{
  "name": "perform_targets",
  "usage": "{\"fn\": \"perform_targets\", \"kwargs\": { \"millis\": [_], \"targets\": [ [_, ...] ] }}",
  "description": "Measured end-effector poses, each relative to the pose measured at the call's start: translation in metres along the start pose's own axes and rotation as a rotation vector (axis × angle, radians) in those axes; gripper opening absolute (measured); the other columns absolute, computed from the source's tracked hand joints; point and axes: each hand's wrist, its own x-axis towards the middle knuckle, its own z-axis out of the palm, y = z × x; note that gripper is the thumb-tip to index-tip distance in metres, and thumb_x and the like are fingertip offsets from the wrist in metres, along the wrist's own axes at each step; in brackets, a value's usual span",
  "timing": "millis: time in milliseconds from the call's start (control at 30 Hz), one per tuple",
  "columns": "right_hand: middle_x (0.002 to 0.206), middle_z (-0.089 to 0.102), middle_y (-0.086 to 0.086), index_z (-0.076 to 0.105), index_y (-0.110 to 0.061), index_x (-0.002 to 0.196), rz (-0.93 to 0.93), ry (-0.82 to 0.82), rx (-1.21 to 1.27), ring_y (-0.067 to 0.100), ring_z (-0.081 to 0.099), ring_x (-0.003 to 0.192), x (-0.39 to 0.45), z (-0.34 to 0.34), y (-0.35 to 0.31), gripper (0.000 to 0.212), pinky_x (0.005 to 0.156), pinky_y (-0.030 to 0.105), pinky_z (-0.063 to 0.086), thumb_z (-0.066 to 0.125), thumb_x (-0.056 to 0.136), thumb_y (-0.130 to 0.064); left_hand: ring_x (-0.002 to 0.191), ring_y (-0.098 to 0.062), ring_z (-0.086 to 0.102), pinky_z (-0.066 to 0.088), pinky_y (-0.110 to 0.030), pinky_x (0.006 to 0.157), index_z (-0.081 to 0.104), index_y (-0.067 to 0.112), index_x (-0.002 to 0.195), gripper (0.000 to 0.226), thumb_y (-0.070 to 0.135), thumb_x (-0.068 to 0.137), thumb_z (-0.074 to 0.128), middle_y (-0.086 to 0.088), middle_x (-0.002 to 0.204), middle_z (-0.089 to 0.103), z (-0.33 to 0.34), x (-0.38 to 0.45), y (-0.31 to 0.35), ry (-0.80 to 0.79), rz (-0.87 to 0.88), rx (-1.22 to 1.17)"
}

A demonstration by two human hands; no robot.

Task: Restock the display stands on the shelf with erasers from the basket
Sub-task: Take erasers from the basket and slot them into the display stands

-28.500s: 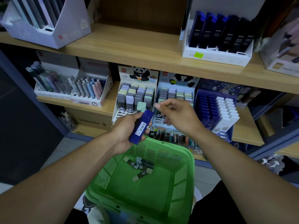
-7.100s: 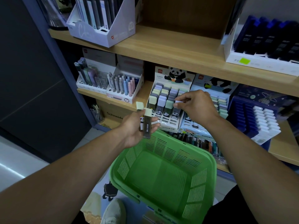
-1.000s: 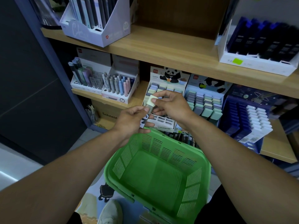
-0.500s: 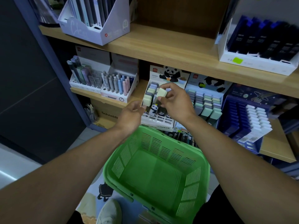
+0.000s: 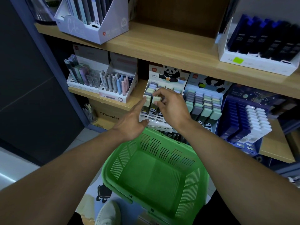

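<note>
A pale green eraser (image 5: 156, 99) stands upright in the front row of the left display stand (image 5: 164, 101), pinched at its top between the curled thumb and fingers of the right hand (image 5: 170, 108). Just left of those fingers, a second pale eraser (image 5: 148, 101) stands in the neighbouring slot of the same row; the extended forefinger of the left hand (image 5: 131, 122) touches its left edge. The remaining fingers of the left hand are loosely bent and hold nothing, with the thumb pointing right toward the base of the stand. Behind the fingertips, further rows of grey, lilac and pale green erasers step upward to a backing card printed with a panda. To the right of the right hand, a second stand (image 5: 203, 108) with a similar panda card holds four columns of erasers in grey and green tones. Beyond it, a dark blue stand (image 5: 243, 120) carries rows of white and dark blue items. To the left of the left hand, two white boxes of pens (image 5: 113, 85) sit on the same wooden shelf (image 5: 134, 98). Below both wrists, a green plastic basket (image 5: 155, 172) with slotted walls sits in front of the person; no erasers are visible inside it. A light-coloured shoe (image 5: 108, 213) shows at the lower edge, beside the basket.
</note>
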Motion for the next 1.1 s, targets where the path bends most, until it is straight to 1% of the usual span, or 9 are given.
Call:
{"fn": "perform_targets", "kwargs": {
  "millis": [100, 233, 333, 467, 600, 767, 967, 1033, 1100],
  "targets": [
    [0.101, 0.068, -0.003, 0.069, -0.021, 0.111, 0.034, -0.021, 0.001, -0.001, 0.061, 0.072, 0.003, -0.003, 0.001, 0.019, 0.067, 0.008, 0.045, 0.065, 0.095, -0.011, 0.141, -0.023, 0.041, 0.041, -0.033, 0.105, -0.001, 0.04, 0.158, 0.086, 0.032, 0.098, 0.06, 0.005, 0.166, 0.016, -0.002, 0.002, -0.003, 0.022, 0.012, 0.036],
    [0.103, 0.073, 0.0, 0.071, -0.018, 0.113, 0.077, -0.08, -0.008, 0.014, 0.068, 0.087, 0.003, -0.001, 0.001, 0.017, 0.085, 0.029, 0.054, 0.062, 0.098, -0.016, 0.141, -0.025, 0.041, 0.04, -0.03, 0.103, 0.001, 0.039, 0.158, 0.088, 0.031, 0.097, 0.063, 0.0, 0.164, 0.024, -0.004, 0.001, -0.005, 0.026, 0.011, 0.04],
    [0.113, 0.073, 0.002, 0.074, -0.015, 0.116, 0.081, -0.059, -0.054, 0.015, 0.068, 0.099, 0.004, -0.001, -0.002, 0.021, 0.094, 0.024, 0.05, 0.061, 0.099, -0.016, 0.139, -0.025, 0.042, 0.04, -0.029, 0.103, 0.002, 0.038, 0.159, 0.088, 0.031, 0.096, 0.064, 0.0, 0.164, 0.024, -0.003, 0.001, -0.004, 0.031, 0.012, 0.043],
    [0.11, 0.075, 0.001, 0.076, -0.014, 0.112, 0.115, -0.014, -0.051, 0.012, 0.068, 0.096, 0.005, -0.001, -0.004, 0.019, 0.093, 0.02, 0.049, 0.065, 0.097, -0.016, 0.131, -0.027, 0.051, 0.042, -0.031, 0.101, 0.001, 0.037, 0.159, 0.089, 0.031, 0.096, 0.064, 0.0, 0.165, 0.022, -0.002, 0.0, 0.0, 0.035, 0.013, 0.055],
    [0.096, 0.075, 0.0, 0.077, -0.016, 0.102, 0.145, -0.006, -0.037, 0.012, 0.067, 0.085, 0.008, 0.003, -0.005, 0.012, 0.088, 0.03, 0.054, 0.067, 0.095, -0.017, 0.13, -0.027, 0.052, 0.043, -0.032, 0.101, 0.002, 0.036, 0.159, 0.09, 0.03, 0.095, 0.066, -0.007, 0.159, 0.035, -0.001, 0.001, 0.003, 0.041, 0.006, 0.048],
    [0.105, 0.069, 0.002, 0.077, -0.014, 0.107, 0.119, -0.044, -0.127, 0.016, 0.064, 0.096, 0.006, 0.005, -0.002, 0.016, 0.088, 0.024, 0.048, 0.065, 0.096, -0.017, 0.128, -0.027, 0.053, 0.043, -0.031, 0.099, 0.003, 0.035, 0.159, 0.09, 0.03, 0.095, 0.066, -0.011, 0.152, 0.044, 0.001, 0.0, 0.004, 0.049, -0.004, 0.036],
    [0.117, 0.063, 0.006, 0.07, -0.016, 0.125, 0.083, -0.104, -0.208, 0.023, 0.062, 0.107, -0.002, 0.003, -0.005, 0.029, 0.096, 0.031, 0.049, 0.059, 0.098, -0.011, 0.122, -0.024, 0.058, 0.051, -0.037, 0.098, -0.002, 0.034, 0.159, 0.094, 0.029, 0.094, 0.066, 0.006, 0.168, 0.001, 0.009, -0.003, 0.006, 0.056, 0.021, 0.142],
    [0.122, 0.063, 0.006, 0.067, -0.017, 0.127, 0.083, -0.099, -0.196, 0.022, 0.061, 0.111, -0.009, -0.002, -0.005, 0.033, 0.099, 0.034, 0.05, 0.061, 0.096, -0.009, 0.121, -0.023, 0.057, 0.049, -0.04, 0.103, 0.014, 0.029, 0.159, 0.091, 0.024, 0.088, 0.072, 0.0, 0.167, 0.006, 0.015, -0.007, 0.006, 0.181, 0.063, 0.279],
    [0.124, 0.064, 0.005, 0.066, -0.021, 0.122, 0.144, -0.125, -0.225, 0.021, 0.062, 0.111, -0.016, -0.014, 0.001, 0.031, 0.095, 0.038, 0.052, 0.064, 0.093, -0.012, 0.128, -0.025, 0.049, 0.042, -0.042, 0.11, 0.044, 0.02, 0.145, 0.071, 0.016, 0.081, 0.076, -0.008, 0.148, 0.039, 0.024, -0.009, 0.011, 0.355, 0.216, 0.421]
  ]
}}
